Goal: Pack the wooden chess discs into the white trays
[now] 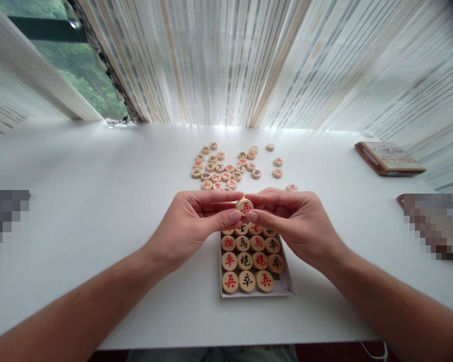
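Between the fingertips of both hands is a round wooden Chinese chess piece [244, 206] with a red character, its face turned toward me. My left hand [206, 213] pinches it from the left, and my right hand [289, 213] from the right. Just below and behind it lies a shallow open box [287, 285] with rows of larger-looking chess pieces [247, 281], marked in red and black. The front row has three pieces, with a gap at its right end. My hands cover the far part of the box.
Beyond my hands, several loose chess pieces [219, 167] lie scattered on the white table [109, 221]. At the right are a flat box [390, 158] and a pixelated item [436, 223]; another pixelated dark item [3, 216] is at the left edge. Striped curtains [219, 60] hang behind.
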A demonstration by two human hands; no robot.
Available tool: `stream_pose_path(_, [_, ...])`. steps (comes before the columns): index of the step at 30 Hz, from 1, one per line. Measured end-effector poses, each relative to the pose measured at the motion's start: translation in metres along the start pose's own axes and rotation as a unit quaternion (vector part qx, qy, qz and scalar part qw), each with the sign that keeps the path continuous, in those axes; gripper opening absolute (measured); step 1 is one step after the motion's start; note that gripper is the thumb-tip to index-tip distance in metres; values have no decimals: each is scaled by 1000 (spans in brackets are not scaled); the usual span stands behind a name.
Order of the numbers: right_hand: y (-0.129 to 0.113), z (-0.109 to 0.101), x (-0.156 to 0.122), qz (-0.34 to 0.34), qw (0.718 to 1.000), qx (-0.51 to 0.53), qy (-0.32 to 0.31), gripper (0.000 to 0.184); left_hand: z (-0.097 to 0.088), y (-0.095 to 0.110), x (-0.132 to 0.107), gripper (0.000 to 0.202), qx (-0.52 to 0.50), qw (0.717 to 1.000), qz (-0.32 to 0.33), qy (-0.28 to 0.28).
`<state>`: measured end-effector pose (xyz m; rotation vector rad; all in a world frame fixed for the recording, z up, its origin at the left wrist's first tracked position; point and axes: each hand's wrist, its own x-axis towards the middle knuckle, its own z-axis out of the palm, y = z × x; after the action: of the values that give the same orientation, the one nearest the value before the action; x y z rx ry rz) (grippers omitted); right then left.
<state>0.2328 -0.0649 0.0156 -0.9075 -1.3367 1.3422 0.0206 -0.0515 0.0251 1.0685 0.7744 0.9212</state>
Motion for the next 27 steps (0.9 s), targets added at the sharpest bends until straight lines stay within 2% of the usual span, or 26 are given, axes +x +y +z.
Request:
stream_pose_path(6, [-2,5,-1,58,998,36,11,36,3,2,-2,37,18,1000,-12,2])
stream_pose_path(15, [-3,5,-4,98,994,39,42,36,7,1,-6,23,100,994,48,-10])
stream_pose_path(22, [-5,5,-3,80,995,38,40,31,10,1,-9,30,119,991,57,-24])
stream_pose_path(27, [-8,8,-4,74,996,31,31,27,10,0,-7,33,87,995,50,5])
